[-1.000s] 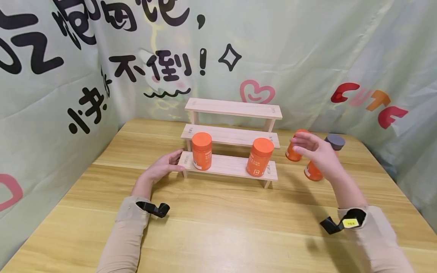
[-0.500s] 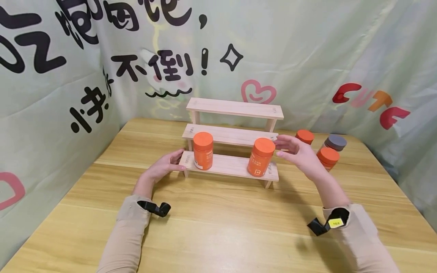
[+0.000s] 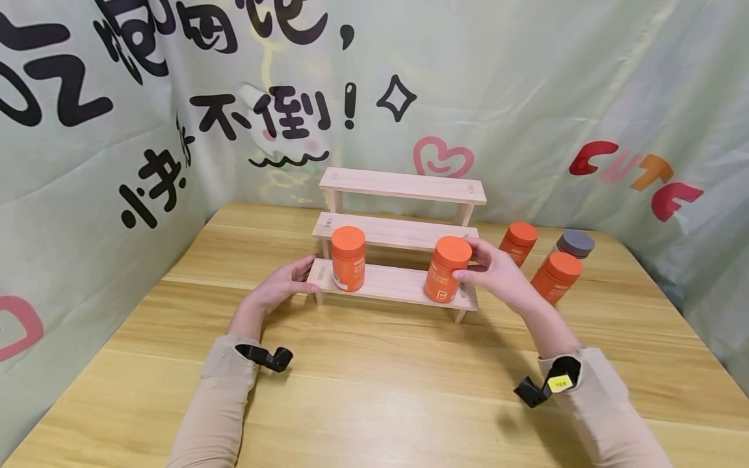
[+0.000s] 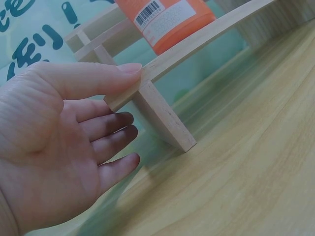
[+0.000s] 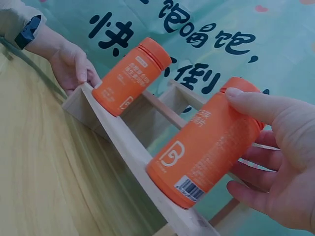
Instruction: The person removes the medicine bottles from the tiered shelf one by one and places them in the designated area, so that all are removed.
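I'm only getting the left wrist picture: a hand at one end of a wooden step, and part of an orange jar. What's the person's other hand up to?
Observer: The right hand has its thumb and fingers around a second orange jar, near the other end of that bottom step.

Visitor: Oh, a second one! Any more about?

Observer: Yes, three more jars stand on the table, to the right of the wooden stand.

Visitor: Do those all have matching lids?

Observer: No, one has a dark greyish lid; the other two have orange ones.
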`<move>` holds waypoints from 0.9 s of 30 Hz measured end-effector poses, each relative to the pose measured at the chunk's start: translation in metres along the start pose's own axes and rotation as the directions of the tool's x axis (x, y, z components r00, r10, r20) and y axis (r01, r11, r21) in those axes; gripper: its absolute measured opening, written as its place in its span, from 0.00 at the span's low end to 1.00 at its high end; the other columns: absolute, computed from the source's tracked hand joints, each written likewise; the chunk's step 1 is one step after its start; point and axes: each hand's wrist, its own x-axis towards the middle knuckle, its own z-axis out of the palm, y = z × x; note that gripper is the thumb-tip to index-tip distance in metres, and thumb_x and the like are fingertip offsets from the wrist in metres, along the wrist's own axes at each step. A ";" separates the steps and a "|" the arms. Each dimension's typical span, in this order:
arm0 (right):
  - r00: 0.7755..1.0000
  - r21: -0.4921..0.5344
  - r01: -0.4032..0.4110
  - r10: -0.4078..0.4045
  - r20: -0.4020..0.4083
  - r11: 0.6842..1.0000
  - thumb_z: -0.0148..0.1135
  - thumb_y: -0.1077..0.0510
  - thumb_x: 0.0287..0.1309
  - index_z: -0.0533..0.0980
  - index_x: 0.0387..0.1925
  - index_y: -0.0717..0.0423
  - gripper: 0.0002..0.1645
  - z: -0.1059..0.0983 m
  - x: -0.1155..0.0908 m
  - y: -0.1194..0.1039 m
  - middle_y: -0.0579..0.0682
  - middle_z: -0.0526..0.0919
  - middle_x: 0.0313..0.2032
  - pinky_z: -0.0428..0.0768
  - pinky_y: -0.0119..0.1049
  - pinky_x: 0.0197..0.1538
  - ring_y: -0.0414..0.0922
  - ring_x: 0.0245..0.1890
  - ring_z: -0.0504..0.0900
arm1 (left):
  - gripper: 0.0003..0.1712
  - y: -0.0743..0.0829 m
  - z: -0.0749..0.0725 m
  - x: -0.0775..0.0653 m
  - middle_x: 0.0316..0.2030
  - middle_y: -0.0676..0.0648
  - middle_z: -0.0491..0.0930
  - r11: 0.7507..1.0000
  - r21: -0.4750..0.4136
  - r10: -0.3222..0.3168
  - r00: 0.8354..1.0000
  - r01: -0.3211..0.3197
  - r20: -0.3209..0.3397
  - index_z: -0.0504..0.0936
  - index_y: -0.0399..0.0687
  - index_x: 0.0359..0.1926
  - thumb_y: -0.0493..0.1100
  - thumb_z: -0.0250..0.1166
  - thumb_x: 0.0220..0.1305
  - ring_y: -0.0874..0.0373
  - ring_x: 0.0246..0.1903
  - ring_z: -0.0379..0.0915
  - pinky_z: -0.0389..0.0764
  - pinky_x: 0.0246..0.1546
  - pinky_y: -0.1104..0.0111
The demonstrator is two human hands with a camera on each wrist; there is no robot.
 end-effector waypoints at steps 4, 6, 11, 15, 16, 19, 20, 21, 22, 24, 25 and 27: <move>1.000 -0.001 0.009 -0.009 -0.005 1.000 0.66 0.60 0.53 0.61 0.64 0.62 0.38 0.004 0.001 0.000 0.59 0.73 0.55 0.75 0.30 0.51 0.48 0.51 0.74 | 0.49 0.000 0.000 0.000 0.70 0.33 0.42 1.000 0.000 -0.002 1.000 0.002 0.001 0.42 0.31 0.70 0.34 0.63 0.56 0.42 0.68 0.40 0.45 0.67 0.54; 1.000 0.000 0.016 -0.016 -0.006 1.000 0.66 0.61 0.52 0.61 0.63 0.62 0.38 0.006 0.002 0.000 0.59 0.73 0.54 0.75 0.30 0.50 0.45 0.50 0.75 | 0.49 -0.001 -0.001 0.000 0.70 0.34 0.42 1.000 0.001 -0.003 1.000 0.003 0.000 0.42 0.31 0.70 0.34 0.63 0.56 0.42 0.68 0.40 0.45 0.67 0.54; 0.999 -0.001 0.032 -0.032 -0.019 0.999 0.66 0.62 0.52 0.62 0.62 0.62 0.37 0.008 0.003 0.000 0.59 0.73 0.53 0.76 0.30 0.50 0.42 0.48 0.76 | 0.49 -0.001 -0.001 0.000 0.70 0.34 0.41 1.000 0.005 -0.002 1.000 0.002 -0.003 0.42 0.32 0.70 0.34 0.64 0.56 0.42 0.68 0.39 0.45 0.67 0.54; 0.998 -0.023 0.045 -0.046 -0.038 0.999 0.66 0.62 0.53 0.63 0.61 0.62 0.35 0.009 0.001 0.001 0.58 0.74 0.52 0.76 0.30 0.48 0.42 0.46 0.76 | 0.49 -0.001 -0.001 0.000 0.70 0.34 0.42 1.000 0.006 -0.003 1.000 0.003 0.004 0.42 0.31 0.70 0.35 0.64 0.56 0.42 0.68 0.40 0.45 0.67 0.54; 0.998 -0.028 0.046 -0.048 -0.045 0.999 0.66 0.61 0.53 0.63 0.61 0.62 0.35 0.009 0.000 0.000 0.58 0.74 0.52 0.76 0.30 0.48 0.41 0.46 0.76 | 0.49 -0.001 -0.001 0.000 0.70 0.34 0.42 1.000 0.006 -0.004 1.000 0.004 0.006 0.42 0.31 0.70 0.35 0.64 0.56 0.42 0.68 0.40 0.45 0.67 0.54; 0.996 -0.038 0.047 -0.050 -0.077 0.998 0.65 0.61 0.53 0.64 0.61 0.62 0.34 0.007 -0.002 -0.001 0.58 0.74 0.51 0.76 0.29 0.47 0.41 0.45 0.76 | 0.49 -0.001 0.000 0.000 0.70 0.33 0.42 1.000 0.004 -0.007 1.000 0.007 0.008 0.42 0.31 0.70 0.35 0.64 0.56 0.42 0.68 0.40 0.45 0.67 0.54; 0.995 -0.042 0.045 -0.049 -0.088 0.998 0.65 0.60 0.53 0.64 0.61 0.61 0.34 0.006 -0.002 -0.002 0.58 0.74 0.51 0.76 0.28 0.46 0.41 0.44 0.76 | 0.49 -0.001 -0.001 0.000 0.70 0.33 0.42 1.000 0.006 -0.007 1.000 0.007 0.007 0.42 0.31 0.70 0.35 0.64 0.56 0.42 0.68 0.40 0.45 0.67 0.54; 0.994 -0.046 0.043 -0.048 -0.099 0.998 0.65 0.60 0.54 0.64 0.61 0.61 0.34 0.004 -0.003 -0.003 0.58 0.74 0.51 0.76 0.27 0.46 0.41 0.44 0.76 | 0.49 -0.001 -0.001 0.000 0.70 0.33 0.42 1.000 0.005 -0.006 1.000 0.006 0.006 0.42 0.32 0.70 0.35 0.64 0.56 0.42 0.68 0.39 0.45 0.67 0.54; 0.993 -0.048 0.040 -0.045 -0.107 0.998 0.65 0.60 0.54 0.64 0.61 0.61 0.34 0.003 -0.003 -0.003 0.58 0.74 0.51 0.76 0.27 0.46 0.41 0.44 0.76 | 0.50 -0.001 -0.001 0.000 0.70 0.33 0.42 1.000 0.004 -0.006 1.000 0.006 0.004 0.42 0.32 0.70 0.35 0.64 0.56 0.42 0.68 0.40 0.45 0.67 0.53; 0.993 -0.049 0.031 -0.036 -0.116 0.998 0.65 0.59 0.54 0.63 0.62 0.61 0.35 -0.001 -0.005 -0.003 0.58 0.74 0.52 0.76 0.26 0.46 0.40 0.44 0.75 | 0.50 -0.001 -0.001 0.000 0.70 0.33 0.42 1.000 0.002 -0.005 1.000 0.005 0.003 0.42 0.31 0.70 0.34 0.64 0.55 0.41 0.68 0.40 0.45 0.66 0.53; 0.992 -0.049 0.027 -0.033 -0.118 0.998 0.65 0.59 0.54 0.63 0.62 0.62 0.35 -0.003 -0.005 -0.003 0.58 0.74 0.52 0.76 0.26 0.45 0.40 0.44 0.75 | 0.50 -0.001 -0.002 0.000 0.70 0.33 0.42 1.000 0.003 -0.002 1.000 0.002 0.006 0.42 0.31 0.70 0.34 0.64 0.56 0.41 0.68 0.40 0.45 0.66 0.53; 0.992 -0.052 0.022 -0.028 -0.122 0.998 0.65 0.58 0.55 0.63 0.62 0.62 0.35 -0.007 -0.007 -0.002 0.57 0.74 0.51 0.76 0.26 0.44 0.39 0.44 0.75 | 0.49 0.000 -0.002 0.001 0.69 0.32 0.43 1.000 0.000 0.000 1.000 0.000 0.009 0.41 0.31 0.70 0.34 0.63 0.56 0.40 0.68 0.41 0.46 0.66 0.53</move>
